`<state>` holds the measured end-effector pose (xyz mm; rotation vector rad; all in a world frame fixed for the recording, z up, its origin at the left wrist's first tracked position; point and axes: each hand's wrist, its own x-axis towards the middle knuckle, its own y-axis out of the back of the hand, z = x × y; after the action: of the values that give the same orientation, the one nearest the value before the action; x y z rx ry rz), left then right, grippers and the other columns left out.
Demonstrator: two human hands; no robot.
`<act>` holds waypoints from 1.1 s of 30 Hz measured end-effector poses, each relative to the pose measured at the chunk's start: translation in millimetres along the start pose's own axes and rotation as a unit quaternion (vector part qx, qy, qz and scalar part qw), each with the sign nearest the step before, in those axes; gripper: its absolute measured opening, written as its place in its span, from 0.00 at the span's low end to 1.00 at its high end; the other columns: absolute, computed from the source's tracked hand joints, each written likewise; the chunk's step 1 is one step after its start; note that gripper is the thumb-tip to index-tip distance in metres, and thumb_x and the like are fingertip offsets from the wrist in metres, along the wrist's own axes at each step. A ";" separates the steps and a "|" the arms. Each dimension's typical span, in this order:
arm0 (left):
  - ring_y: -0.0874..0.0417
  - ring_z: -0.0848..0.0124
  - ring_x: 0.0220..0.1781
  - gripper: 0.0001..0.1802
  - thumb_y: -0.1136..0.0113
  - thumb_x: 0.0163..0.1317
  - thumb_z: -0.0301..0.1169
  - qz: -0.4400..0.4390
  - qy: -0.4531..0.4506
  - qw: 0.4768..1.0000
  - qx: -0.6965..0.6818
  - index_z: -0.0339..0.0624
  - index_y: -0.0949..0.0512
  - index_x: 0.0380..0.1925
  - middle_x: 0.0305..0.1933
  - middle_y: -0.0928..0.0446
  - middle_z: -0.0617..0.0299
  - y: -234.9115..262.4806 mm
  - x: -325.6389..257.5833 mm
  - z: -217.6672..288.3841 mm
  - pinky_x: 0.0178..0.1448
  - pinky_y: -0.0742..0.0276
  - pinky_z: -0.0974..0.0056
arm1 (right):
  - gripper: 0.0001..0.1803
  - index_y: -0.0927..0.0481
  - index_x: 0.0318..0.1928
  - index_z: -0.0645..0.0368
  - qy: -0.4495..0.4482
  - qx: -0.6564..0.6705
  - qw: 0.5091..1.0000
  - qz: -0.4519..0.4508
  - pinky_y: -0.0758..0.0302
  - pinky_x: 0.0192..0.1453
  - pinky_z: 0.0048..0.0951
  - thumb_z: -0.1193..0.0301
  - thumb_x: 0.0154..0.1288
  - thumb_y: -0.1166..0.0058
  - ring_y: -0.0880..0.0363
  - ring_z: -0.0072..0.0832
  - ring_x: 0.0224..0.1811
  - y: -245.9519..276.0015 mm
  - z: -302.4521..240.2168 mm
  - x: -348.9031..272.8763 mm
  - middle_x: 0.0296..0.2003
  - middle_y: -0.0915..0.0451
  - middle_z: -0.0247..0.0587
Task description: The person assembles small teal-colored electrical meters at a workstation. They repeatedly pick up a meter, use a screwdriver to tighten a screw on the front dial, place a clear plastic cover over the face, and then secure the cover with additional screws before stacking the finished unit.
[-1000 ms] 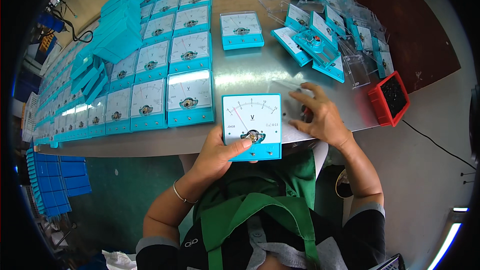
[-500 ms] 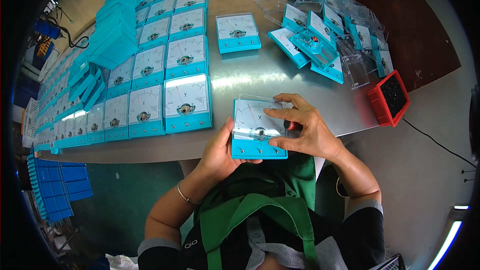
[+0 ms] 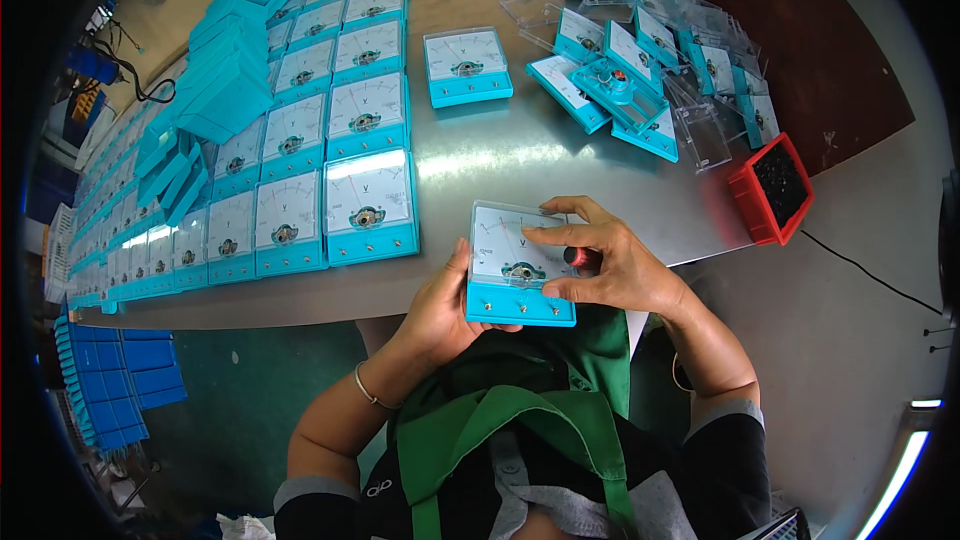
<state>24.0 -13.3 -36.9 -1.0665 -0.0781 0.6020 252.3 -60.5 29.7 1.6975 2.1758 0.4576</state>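
Steel table (image 3: 560,155) carries rows of turquoise panel meters (image 3: 300,170) on the L side, a loose pile of meters & clear covers (image 3: 650,50) at the far R, w/ a red tray (image 3: 770,190) of small dark parts near the R edge. One meter (image 3: 520,265) is held over the near table edge, face up: left hand (image 3: 440,310) grips its L side from below, right hand (image 3: 610,265) pinches its R side, fingers lying across the dial. A single meter (image 3: 467,65) stands apart mid-table, nothing btwn it & the hands.

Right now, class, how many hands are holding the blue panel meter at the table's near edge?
2. The left hand holds the meter at its lower left; the right hand holds its right edge, fingers across the face.
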 end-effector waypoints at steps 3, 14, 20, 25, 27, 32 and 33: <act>0.18 0.60 0.49 0.33 0.70 0.72 0.55 -0.001 0.002 1.000 0.005 0.40 0.39 0.62 0.54 0.25 0.49 -2.9 -0.3 -1.2 0.41 0.15 0.56 | 0.31 0.21 0.55 0.53 0.007 0.020 1.000 0.006 0.28 0.55 0.32 0.67 0.46 0.28 0.29 0.40 0.57 -0.3 6.3 -3.7 0.60 0.35 0.54; 0.21 0.65 0.51 0.27 0.39 0.60 0.30 0.039 -0.064 0.985 0.157 0.32 0.36 0.58 0.51 0.25 0.53 -23.7 3.0 -6.9 0.53 0.22 0.59 | 0.31 0.25 0.58 0.54 0.123 -0.122 0.979 0.105 0.24 0.34 0.24 0.74 0.51 0.33 0.24 0.20 0.28 -11.4 -0.8 -18.0 0.61 0.38 0.52; 0.23 0.68 0.52 0.27 0.36 0.56 0.26 0.041 -0.086 0.985 0.145 0.30 0.32 0.55 0.50 0.24 0.54 -30.0 -12.7 -0.1 0.56 0.25 0.60 | 0.16 0.24 0.49 0.65 -0.089 0.276 0.944 0.155 0.26 0.37 0.21 0.81 0.60 0.44 0.25 0.13 0.33 -32.4 25.2 -24.4 0.37 0.19 0.36; 0.23 0.69 0.51 0.28 0.36 0.56 0.28 0.034 -0.066 0.988 0.135 0.31 0.33 0.55 0.50 0.25 0.54 -23.8 -12.6 4.1 0.56 0.25 0.59 | 0.08 0.22 0.42 0.68 0.000 0.296 0.952 0.079 0.26 0.34 0.19 0.77 0.64 0.45 0.24 0.13 0.32 -67.3 30.9 -14.2 0.32 0.17 0.35; 0.22 0.68 0.50 0.27 0.36 0.56 0.29 0.042 -0.069 0.988 0.135 0.31 0.33 0.55 0.50 0.25 0.54 -19.9 -12.3 4.1 0.54 0.24 0.60 | 0.09 0.22 0.42 0.68 -0.080 0.380 0.920 0.059 0.33 0.24 0.17 0.73 0.67 0.48 0.25 0.14 0.26 -56.8 30.8 -19.4 0.30 0.18 0.38; 0.21 0.67 0.49 0.25 0.38 0.59 0.30 0.019 -0.109 0.977 0.181 0.33 0.33 0.54 0.50 0.25 0.54 -15.5 -2.7 6.4 0.49 0.21 0.61 | 0.17 0.23 0.39 0.68 -0.068 0.419 0.905 0.022 0.42 0.16 0.17 0.62 0.70 0.50 0.28 0.15 0.19 -40.1 21.8 -32.1 0.24 0.22 0.38; 0.21 0.67 0.48 0.25 0.38 0.60 0.31 0.016 -0.103 0.976 0.189 0.33 0.33 0.54 0.49 0.25 0.54 -17.3 -0.4 6.8 0.48 0.21 0.61 | 0.18 0.24 0.38 0.68 -0.048 0.375 0.924 0.053 0.40 0.17 0.17 0.61 0.70 0.49 0.28 0.16 0.20 -35.0 16.0 -31.7 0.23 0.23 0.37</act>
<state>28.7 -13.9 -18.9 -0.6363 -0.1220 0.7223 236.6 -98.8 1.9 2.1412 2.3462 -0.5073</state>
